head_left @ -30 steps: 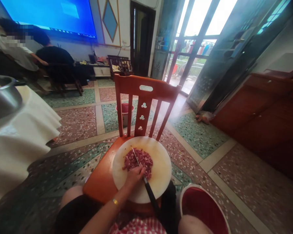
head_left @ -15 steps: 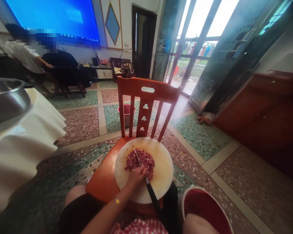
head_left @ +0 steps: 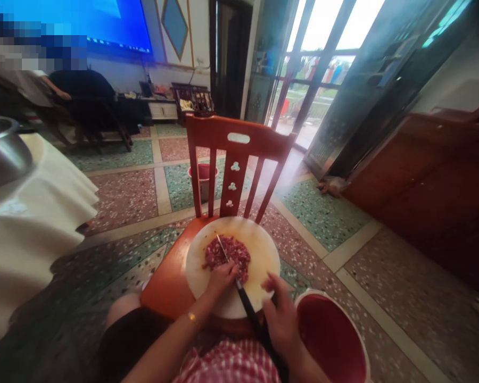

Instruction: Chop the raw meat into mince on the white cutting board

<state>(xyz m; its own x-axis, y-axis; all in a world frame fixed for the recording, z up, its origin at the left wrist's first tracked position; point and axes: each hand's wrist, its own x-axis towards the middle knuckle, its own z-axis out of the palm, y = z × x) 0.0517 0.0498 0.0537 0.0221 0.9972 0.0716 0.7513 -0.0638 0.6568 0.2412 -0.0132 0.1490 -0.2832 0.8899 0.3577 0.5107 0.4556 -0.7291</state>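
Observation:
A round pale cutting board (head_left: 259, 255) lies on the seat of a red wooden chair (head_left: 239, 143) in front of me. A heap of minced red meat (head_left: 233, 252) sits in its middle. A knife (head_left: 223, 250) with a dark handle stands edge-down in the meat. My left hand (head_left: 221, 279), a gold bracelet on its wrist, has its fingers curled over the blade close to the handle. My right hand (head_left: 281, 319) lies over the handle at the board's near edge, fingers bent around it. Red checked cloth (head_left: 231, 367) covers my lap.
A red bucket (head_left: 331, 340) stands by my right knee, and a small pink bucket (head_left: 203, 178) sits beyond the chair. A table with white cloth (head_left: 32, 223) and a metal bowl (head_left: 0, 154) is at left. A wooden cabinet (head_left: 431, 186) is at right. People sit far left under a blue screen.
My right hand has come into view from below and now lies over the knife handle. My left hand, the knife and the meat stay in about the same place.

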